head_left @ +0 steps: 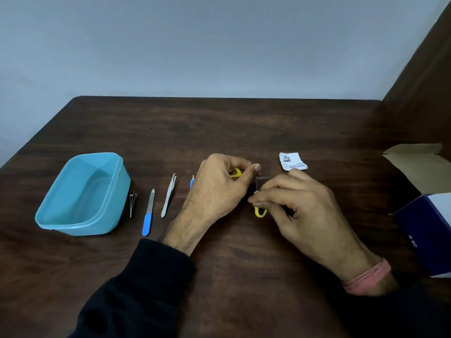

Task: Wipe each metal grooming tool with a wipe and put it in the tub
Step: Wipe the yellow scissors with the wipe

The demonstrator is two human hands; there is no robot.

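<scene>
I see both hands, left point(217, 189) and right point(292, 206), gripping yellow-looped scissors point(260, 212); the torn packet's point(291, 161) print is unreadable; the plastic tub point(117, 191) is glossy.

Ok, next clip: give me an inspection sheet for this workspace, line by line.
Surface: dark wood-grain table.
Job's things: blue tub, nothing visible inside; nail clipper, blue-handled nail file and tweezers lying beside it; a second blue-handled tool mostly hidden; yellow-handled scissors held open.
Clutter: torn wipe sachet; open cardboard box; dark blue box.
Grippers: left hand holds one scissor handle; right hand pinches at the blade; wipe not clearly visible.
Cables: nothing seen.
Surroundings: plain pale wall.
</scene>
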